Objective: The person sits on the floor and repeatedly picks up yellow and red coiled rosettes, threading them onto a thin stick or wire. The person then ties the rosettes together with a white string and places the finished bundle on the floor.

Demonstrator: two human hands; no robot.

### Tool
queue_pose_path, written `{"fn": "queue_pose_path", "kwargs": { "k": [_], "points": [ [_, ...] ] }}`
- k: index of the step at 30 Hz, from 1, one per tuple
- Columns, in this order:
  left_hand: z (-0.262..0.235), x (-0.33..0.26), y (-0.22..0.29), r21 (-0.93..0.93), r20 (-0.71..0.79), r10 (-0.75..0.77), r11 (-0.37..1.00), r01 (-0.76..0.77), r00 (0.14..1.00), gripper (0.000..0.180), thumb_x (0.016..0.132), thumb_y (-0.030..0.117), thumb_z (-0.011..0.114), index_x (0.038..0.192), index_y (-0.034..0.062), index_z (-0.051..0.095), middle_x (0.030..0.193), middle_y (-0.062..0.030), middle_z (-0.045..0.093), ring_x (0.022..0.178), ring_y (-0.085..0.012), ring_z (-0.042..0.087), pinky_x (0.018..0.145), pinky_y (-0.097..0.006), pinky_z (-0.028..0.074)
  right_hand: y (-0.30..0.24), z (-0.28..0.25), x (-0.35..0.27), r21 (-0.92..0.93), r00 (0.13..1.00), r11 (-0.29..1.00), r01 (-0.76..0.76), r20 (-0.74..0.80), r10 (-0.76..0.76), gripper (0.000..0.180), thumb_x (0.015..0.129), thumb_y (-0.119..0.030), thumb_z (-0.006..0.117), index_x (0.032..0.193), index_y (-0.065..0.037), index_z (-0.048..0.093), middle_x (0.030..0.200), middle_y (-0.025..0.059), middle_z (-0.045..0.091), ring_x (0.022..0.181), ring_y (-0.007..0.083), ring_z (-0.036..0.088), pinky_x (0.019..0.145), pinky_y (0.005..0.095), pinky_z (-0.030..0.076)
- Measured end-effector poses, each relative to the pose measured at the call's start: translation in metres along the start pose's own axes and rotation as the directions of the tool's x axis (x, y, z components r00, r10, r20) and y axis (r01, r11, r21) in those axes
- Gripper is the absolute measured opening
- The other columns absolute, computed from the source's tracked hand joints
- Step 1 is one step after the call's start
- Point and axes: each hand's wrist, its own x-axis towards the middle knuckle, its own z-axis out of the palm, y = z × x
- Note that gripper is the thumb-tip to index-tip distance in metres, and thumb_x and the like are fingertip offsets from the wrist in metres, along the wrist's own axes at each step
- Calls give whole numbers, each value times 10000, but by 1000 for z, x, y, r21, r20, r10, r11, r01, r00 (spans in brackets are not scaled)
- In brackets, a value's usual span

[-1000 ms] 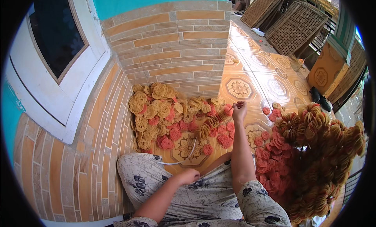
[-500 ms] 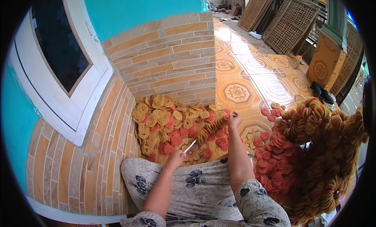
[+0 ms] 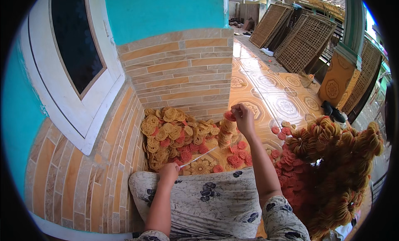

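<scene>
My left hand is closed on the end of a thin white cord, low over the near left of the floor. The cord slants up to the right, to the foot of a hanging stack of lacy round crackers. Raised at the stack's top, my right hand pinches it beside a pink-orange cracker; the tan ones hang below in a column. Loose tan crackers are heaped against the wall, with pink-orange crackers lying around the stack.
A pink-orange pile lies to my right, beside large bunches of strung tan crackers. The brick-patterned wall and white-framed door bound the left. Woven racks lean farther back, near dark shoes on the tiled floor.
My right hand has risen, so the stack now hangs nearly upright instead of slanting. My left hand has moved left and lower, and a longer stretch of cord shows. The view has tilted up.
</scene>
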Motion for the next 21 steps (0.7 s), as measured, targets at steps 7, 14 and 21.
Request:
{"fn": "queue_pose_path", "kwargs": {
  "k": [7, 14, 21],
  "points": [
    [-2, 22, 26, -737, -263, -52, 655, -166, 963, 222, 936, 220, 550, 922, 11, 622, 948, -104, 661, 815, -220, 629, 681, -338, 475, -47, -6, -15, -276, 997, 960, 56, -36, -68, 106, 868, -36, 572, 938, 26, 620, 789, 149, 671, 721, 249, 665, 662, 331, 505],
    [-29, 41, 57, -937, -178, 151, 275, -214, 972, 367, 946, 295, 569, 1237, 76, 525, 732, 3, 485, 659, -131, 491, 665, -292, 461, -45, 17, -65, 14, 979, 1000, 14, 202, -16, 81, 879, 1, 552, 933, 17, 611, 805, 109, 683, 744, 167, 667, 672, 282, 505],
    [49, 51, 66, -558, 309, 428, 805, -203, 849, 355, 827, 355, 715, 982, 38, 674, 886, -85, 700, 814, -168, 658, 737, -316, 488, 6, 68, -113, 130, 961, 968, -214, 206, 184, 76, 891, -41, 588, 894, 34, 578, 810, 105, 683, 739, 142, 662, 679, 275, 508]
  ]
}}
